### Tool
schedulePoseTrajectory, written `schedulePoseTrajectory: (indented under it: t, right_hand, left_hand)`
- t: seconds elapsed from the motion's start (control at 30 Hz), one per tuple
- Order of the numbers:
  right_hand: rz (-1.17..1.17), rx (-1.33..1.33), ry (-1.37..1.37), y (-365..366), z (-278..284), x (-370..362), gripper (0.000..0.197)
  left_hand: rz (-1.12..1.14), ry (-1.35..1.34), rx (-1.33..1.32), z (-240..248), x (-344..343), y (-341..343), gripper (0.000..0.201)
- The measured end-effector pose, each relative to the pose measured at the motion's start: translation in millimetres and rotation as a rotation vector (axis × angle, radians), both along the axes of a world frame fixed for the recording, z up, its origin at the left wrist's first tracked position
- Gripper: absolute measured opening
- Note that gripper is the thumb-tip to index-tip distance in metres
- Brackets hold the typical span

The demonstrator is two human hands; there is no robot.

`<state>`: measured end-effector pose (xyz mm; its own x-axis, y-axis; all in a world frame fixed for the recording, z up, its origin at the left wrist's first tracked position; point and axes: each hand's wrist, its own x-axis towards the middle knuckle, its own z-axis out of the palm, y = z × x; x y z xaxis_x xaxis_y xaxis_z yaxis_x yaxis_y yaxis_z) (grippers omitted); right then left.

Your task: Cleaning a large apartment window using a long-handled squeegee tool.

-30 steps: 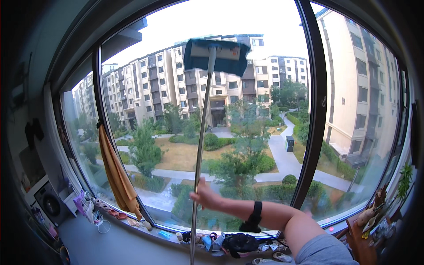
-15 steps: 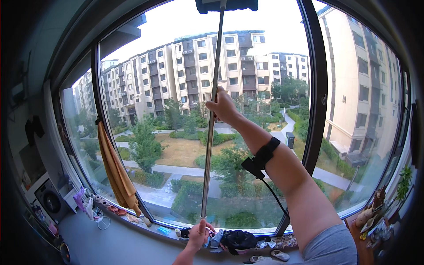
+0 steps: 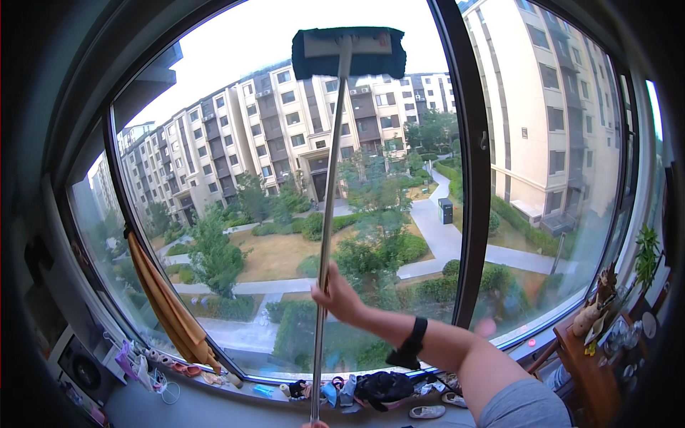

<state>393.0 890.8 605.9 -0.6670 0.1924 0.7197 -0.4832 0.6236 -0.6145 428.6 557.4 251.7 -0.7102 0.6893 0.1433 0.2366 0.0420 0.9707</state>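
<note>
A long silver metal pole point(image 3: 325, 235) runs almost upright through the middle of the view, carrying a flat rectangular mop head with a dark blue-green fabric pad point(image 3: 349, 51) at its top; the pad lies flat against the upper part of the large curved glass window pane point(image 3: 235, 143), just below the top of the frame. The right hand point(image 3: 337, 294) is wrapped around the pole at mid-height, fingers curled shut on the metal, the forearm reaching in from the lower right with a black band point(image 3: 409, 345) at the wrist. Of the left hand point(image 3: 314, 424) only a sliver shows at the very bottom edge, touching the foot of the pole — whether it grips or merely steadies cannot be told.

As a judgement, the wiping looks to be in mid-course; the pad sits high on the middle pane, and a faint haze on the lower glass suggests that stretch is not yet finished, though no clear line between wiped and unwiped glass can be seen; the narrower pane right of the dark vertical frame bar point(image 3: 467, 185) shows no tool on it.

The pole is smooth and thin; the pad looks soft and napped on a pale stiff backing. On the window sill point(image 3: 214, 403) below lie small cluttered items — a dark bundled cloth point(image 3: 382, 389), bottles, a pale shoe point(image 3: 426, 411); an orange-tan curtain point(image 3: 168, 307) hangs gathered at the left.
</note>
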Motion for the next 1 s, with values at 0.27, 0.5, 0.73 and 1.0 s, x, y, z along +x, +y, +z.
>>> schedulePoseTrajectory:
  t: [0.27, 0.5, 0.73, 1.0]
  right_hand:
    - [0.199, -0.295, -0.282, -30, -92, 75, 0.038]
    - [0.029, -0.187, -0.227, 27, -43, 49, 0.046]
    - [-0.413, 0.062, -0.019, 117, 113, 58, 0.055]
    - [-0.69, 0.135, -0.041, 153, 229, 97, 0.059]
  left_hand:
    - [-0.057, 0.03, -0.449, -97, 39, -49, 0.034]
    - [-0.051, -0.062, -0.152, -23, 14, 44, 0.033]
    - [-0.245, -0.392, -0.037, 150, 27, 164, 0.046]
    - [-0.52, -0.476, -0.019, 213, 37, 257, 0.054]
